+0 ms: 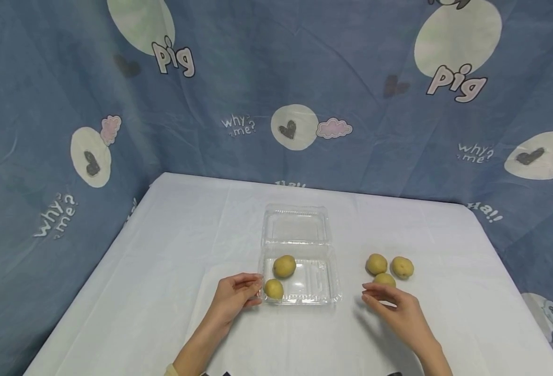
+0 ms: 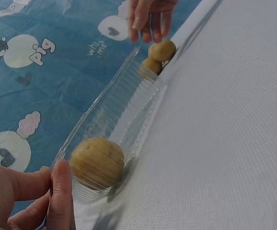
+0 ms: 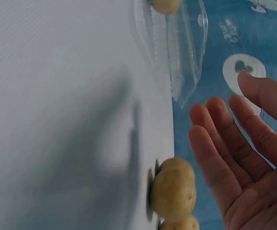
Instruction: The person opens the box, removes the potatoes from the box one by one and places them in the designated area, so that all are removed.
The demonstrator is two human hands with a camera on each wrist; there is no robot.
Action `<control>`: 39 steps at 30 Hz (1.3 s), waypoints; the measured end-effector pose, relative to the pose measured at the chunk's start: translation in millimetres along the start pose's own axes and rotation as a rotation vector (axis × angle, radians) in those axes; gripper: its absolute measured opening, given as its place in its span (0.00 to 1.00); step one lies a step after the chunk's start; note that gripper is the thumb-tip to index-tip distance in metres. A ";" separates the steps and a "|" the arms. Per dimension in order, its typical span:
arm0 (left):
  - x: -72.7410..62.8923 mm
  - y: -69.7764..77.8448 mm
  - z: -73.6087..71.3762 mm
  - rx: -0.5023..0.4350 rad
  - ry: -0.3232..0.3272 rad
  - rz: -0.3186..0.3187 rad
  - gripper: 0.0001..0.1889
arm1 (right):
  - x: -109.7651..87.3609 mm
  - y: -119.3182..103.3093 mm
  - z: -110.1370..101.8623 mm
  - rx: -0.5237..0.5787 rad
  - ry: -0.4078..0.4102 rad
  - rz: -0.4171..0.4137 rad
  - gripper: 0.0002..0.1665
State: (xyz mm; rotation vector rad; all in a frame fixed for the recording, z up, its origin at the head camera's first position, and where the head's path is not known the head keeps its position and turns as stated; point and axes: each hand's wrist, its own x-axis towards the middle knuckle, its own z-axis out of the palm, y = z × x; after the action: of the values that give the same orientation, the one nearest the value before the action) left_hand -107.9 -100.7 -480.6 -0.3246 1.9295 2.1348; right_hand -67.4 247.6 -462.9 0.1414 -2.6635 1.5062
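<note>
A clear plastic clamshell box lies with its lid folded back on the far side. Two potatoes, one farther back and one nearer, sit in the left part of its base. My left hand pinches the box's left rim between thumb and fingers, as the left wrist view shows close up. Over the table to the right, my right hand hangs with loosely bent fingers and holds nothing. Just beyond it lie three potatoes, one at left, one at right and one partly hidden by the fingers.
A white cloth covers the table under everything. Behind the table and along its sides hangs a blue printed curtain. In the right wrist view, the right hand's shadow falls on the cloth.
</note>
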 end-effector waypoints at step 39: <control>0.4 -0.6 -2.5 -0.006 -0.038 -0.007 0.17 | 52.0 -47.6 67.2 0.046 -0.322 -0.151 0.25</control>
State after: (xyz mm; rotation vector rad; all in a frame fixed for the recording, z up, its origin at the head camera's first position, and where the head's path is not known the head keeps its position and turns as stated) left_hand -108.1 -103.1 -481.5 -0.2892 1.8992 2.1272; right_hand -114.9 163.4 -451.1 0.6229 -2.7746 1.6166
